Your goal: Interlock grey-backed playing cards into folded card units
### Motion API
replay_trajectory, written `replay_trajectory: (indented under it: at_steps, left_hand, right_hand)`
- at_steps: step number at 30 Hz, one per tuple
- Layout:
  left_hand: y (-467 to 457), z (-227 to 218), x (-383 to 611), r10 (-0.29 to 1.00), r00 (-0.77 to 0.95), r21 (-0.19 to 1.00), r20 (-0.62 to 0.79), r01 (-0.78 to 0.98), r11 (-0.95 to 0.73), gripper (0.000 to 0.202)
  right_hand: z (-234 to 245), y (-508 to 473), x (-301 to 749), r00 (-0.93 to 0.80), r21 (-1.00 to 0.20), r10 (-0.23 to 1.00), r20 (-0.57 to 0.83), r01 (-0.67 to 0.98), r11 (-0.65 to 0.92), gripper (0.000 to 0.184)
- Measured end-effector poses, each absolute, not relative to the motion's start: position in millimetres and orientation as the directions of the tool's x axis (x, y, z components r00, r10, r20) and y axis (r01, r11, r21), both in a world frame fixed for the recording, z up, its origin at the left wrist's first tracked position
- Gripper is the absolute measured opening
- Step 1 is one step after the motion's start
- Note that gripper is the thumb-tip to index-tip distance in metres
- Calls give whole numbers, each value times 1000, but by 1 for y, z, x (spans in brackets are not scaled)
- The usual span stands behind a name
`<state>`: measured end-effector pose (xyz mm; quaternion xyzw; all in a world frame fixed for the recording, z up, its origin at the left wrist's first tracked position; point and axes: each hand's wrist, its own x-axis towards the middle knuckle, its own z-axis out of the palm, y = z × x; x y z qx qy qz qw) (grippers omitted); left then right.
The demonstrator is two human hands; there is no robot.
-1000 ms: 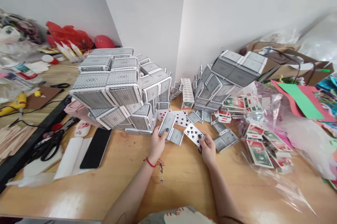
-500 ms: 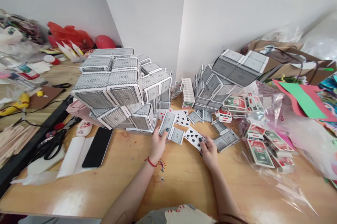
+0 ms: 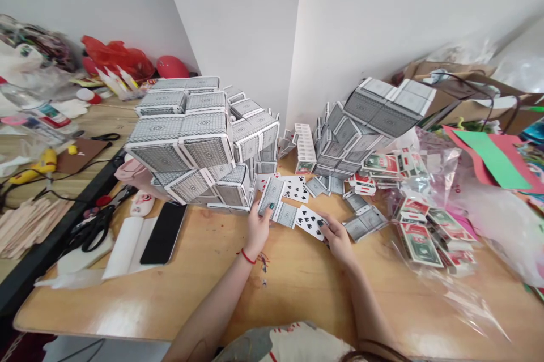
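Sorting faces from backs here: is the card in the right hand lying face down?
No, the card held by the right hand shows its black spade pips facing up.

The one view sits on the person's head and looks forward and down along both forearms onto the wooden surface. It faces the white wall corner at the far side. The camera is close: the left hand and right hand lie near mid-frame, and the wide lens takes in the surface from side to side.
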<state>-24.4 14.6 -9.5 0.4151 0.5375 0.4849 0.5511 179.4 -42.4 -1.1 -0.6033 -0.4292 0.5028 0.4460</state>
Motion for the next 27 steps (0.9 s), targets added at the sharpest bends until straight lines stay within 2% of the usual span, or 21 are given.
replay_trajectory:
  at_steps: [4,9,13,21,27]
  left_hand:
    - [15,-8,-25,974,6,957,-226,-188,223,38]
    - [16,-5,-31,929,179,904,-323,-232,359,36]
    - [18,1,-36,890,280,885,-360,-198,421,38]
    - [15,6,-32,917,189,891,-352,-234,390,38]
    - [16,6,-37,887,256,870,-384,-222,440,37]
  right_hand:
    - [1,-39,180,72,-970,968,-241,20,-243,38]
    - [9,-31,180,-9,-965,969,-246,-92,-246,44]
    - [7,-27,187,-98,-976,971,-218,11,-218,45]
    - [4,-28,187,-131,-974,967,-216,95,-205,39]
    - [7,-25,189,-187,-970,955,-229,130,-207,36]
